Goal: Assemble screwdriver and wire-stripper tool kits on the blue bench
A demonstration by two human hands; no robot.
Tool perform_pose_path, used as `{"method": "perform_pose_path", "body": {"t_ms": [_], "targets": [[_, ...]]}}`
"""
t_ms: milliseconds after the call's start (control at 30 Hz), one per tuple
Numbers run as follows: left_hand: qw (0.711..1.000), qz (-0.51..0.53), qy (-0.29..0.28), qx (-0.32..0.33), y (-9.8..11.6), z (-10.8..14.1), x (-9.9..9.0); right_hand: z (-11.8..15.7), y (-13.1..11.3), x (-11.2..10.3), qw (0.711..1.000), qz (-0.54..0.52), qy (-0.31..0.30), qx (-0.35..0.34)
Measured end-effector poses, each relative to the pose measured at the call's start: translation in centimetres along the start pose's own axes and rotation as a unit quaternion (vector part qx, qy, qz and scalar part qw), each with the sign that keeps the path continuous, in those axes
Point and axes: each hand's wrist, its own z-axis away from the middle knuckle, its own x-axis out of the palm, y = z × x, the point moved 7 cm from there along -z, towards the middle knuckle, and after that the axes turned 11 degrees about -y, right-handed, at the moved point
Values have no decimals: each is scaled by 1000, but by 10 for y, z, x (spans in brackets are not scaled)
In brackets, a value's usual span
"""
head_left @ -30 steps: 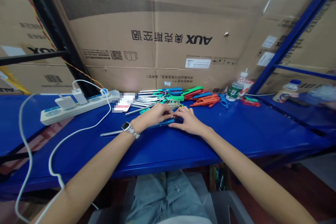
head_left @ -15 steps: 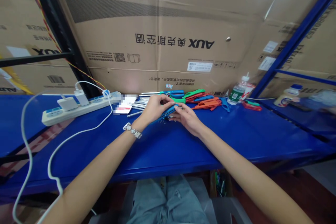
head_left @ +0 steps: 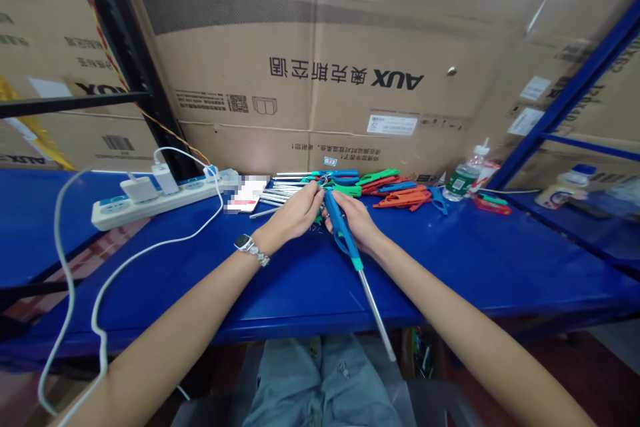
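My right hand (head_left: pixel 356 219) is closed around the blue handle of a long-nozzle lighter (head_left: pixel 342 223). Its metal tube slants down toward me, past the table's front edge. My left hand (head_left: pixel 303 211) is pinched at the handle's far end, beside the right fingertips. Thin, wire-like loops (head_left: pixel 325 179) show just above the left fingertips; what those fingers grip is too small to make out. Behind both hands lies a pile of lighters with metal tubes (head_left: pixel 280 193), green handles (head_left: pixel 377 177) and orange handles (head_left: pixel 404 197).
On the left, a white power strip (head_left: pixel 150 203) carries plugs and a white cable (head_left: pixel 165 240). A card (head_left: pixel 247 193) lies near the tubes. Rightward stand a clear bottle (head_left: pixel 461 177) and a blue-capped bottle (head_left: pixel 567 187). Large cardboard (head_left: pixel 310 27) rises behind the blue table (head_left: pixel 450 267).
The blue lighter has swung round so its tube points toward me, and my right hand now holds its handle. My left hand has shifted to the handle's far end.
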Motion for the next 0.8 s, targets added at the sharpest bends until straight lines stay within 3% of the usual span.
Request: {"method": "perform_pose_path", "body": {"t_ms": [167, 267, 400, 800], "targets": [[996, -85, 13, 13, 11, 5, 9, 6, 7, 1, 999, -7, 37, 0], [994, -105, -9, 19, 13, 4, 17, 9, 9, -2, 998, -6, 55, 5], [996, -80, -24, -12, 4, 1, 25, 10, 12, -2, 998, -4, 62, 17], [993, 74, 34, -83, -8, -3, 20, 13, 8, 0, 997, -8, 76, 20]]}}
